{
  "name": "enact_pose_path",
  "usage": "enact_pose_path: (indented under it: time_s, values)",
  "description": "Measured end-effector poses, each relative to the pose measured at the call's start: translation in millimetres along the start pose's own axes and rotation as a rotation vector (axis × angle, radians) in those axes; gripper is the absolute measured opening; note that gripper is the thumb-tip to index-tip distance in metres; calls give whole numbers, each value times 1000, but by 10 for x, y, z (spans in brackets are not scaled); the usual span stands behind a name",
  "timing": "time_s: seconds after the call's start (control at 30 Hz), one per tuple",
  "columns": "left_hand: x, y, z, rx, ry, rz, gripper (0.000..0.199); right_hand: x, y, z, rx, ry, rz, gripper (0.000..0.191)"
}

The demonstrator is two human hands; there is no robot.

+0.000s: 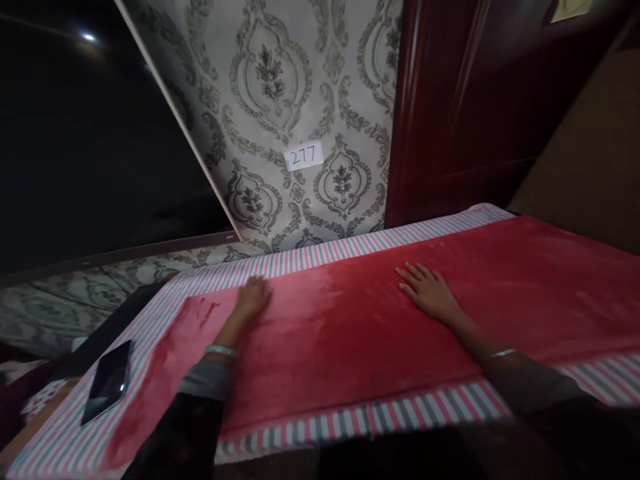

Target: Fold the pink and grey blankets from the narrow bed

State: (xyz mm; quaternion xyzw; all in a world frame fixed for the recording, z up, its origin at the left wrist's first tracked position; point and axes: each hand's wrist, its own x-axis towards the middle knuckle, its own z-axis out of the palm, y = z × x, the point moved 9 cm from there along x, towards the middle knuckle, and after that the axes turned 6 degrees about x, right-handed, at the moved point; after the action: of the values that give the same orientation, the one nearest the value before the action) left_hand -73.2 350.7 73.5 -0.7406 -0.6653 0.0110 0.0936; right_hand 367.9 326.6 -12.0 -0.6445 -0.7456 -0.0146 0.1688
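Note:
A long red plush cloth lies spread over a striped sheet in white, pink and grey. My left hand rests on the cloth near its far edge, slightly blurred, with the palm down. Further right, my right hand lies flat on the same cloth, its fingers spread. Neither hand grips anything. Lighter and darker patches show in the pile around both hands. The cloth's left end looks uneven, with a small dark red mark close to its far left corner.
A smartphone lies on the striped sheet at the left. A large dark screen stands at the far left, before a patterned wall. A paper label reading 277 is on the wall. A dark red wooden door rises at the back right.

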Motion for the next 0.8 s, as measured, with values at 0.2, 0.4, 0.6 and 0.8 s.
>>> enact_pose_path:
  time_s: [0.2,0.4,0.6,0.8]
  values:
    - [363,1683,77,-128,-128,274,63,133,58,-34,77,-146,55,62]
    - [446,2627,55,-213,-98,405,66,534,-61,-224,99,-123,14,62]
    - [462,2296,236,-124,-60,270,65,606,-335,56,121,-250,-93,62]
    - [548,2030,320,-10,-44,164,65,800,413,-52,93,-258,-22,64]
